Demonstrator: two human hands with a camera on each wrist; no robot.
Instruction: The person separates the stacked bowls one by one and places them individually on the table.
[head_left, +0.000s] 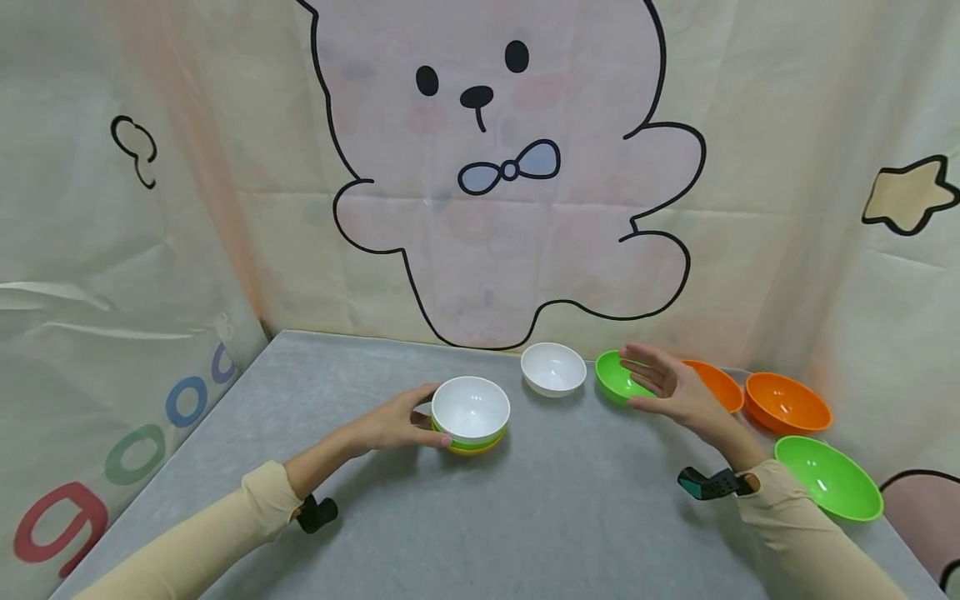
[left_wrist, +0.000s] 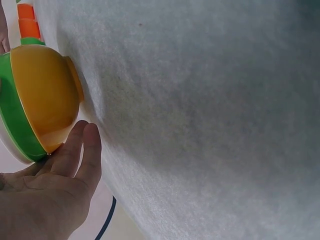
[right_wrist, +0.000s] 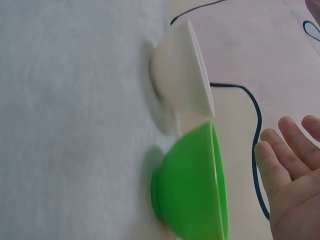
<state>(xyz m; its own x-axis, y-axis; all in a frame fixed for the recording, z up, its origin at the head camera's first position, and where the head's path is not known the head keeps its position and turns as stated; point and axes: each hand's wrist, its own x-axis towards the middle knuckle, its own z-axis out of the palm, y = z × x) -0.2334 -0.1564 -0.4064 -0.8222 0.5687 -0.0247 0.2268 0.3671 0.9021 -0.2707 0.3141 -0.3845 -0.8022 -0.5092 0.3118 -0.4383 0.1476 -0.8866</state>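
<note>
Head view: your left hand [head_left: 390, 423] has its fingers grasping a bowl stack [head_left: 471, 417], white atop green and yellow, mid-tabletop [head_left: 562, 517]; your right hand [head_left: 671, 392], fingers released, is near the far green bowl [head_left: 615, 379].

Curtained booth, apparently a staged recording corner: pale printed sheets [head_left: 780, 275] are enclosing a grey-topped desk [head_left: 570, 517] on three sides, a large cartoon bear [head_left: 502, 242] is spreading across the back, a star [head_left: 909, 198] is decorating the right, and wrist-worn cameras [head_left: 726, 483] are suggesting filming; the wider setting is lying hidden behind these sheets
</note>
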